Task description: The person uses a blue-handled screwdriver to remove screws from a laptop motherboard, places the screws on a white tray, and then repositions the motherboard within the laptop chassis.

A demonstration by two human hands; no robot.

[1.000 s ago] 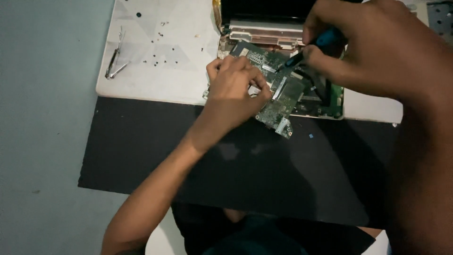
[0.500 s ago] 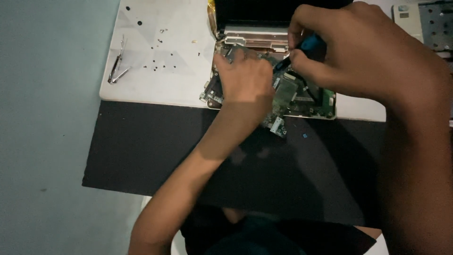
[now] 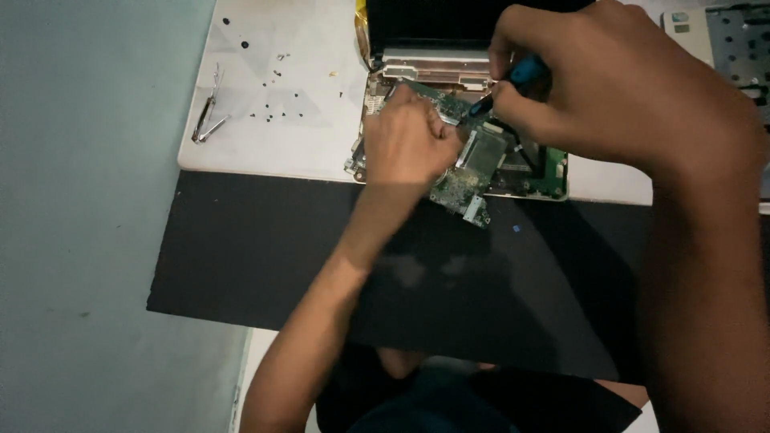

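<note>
Circuit board (image 3: 481, 164), green and thin, sits at the white mat's (image 3: 265, 152) front edge, partly over the black mat (image 3: 241, 256). My left hand (image 3: 409, 144) presses on it, fingers curled. My right hand (image 3: 609, 88) grips a blue screwdriver (image 3: 509, 84). I think it breaks easily; I'd hold its edges.

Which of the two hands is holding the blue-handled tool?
The right hand pinches the blue-handled screwdriver. The left hand holds no tool and rests closed on the green circuit board.
</note>
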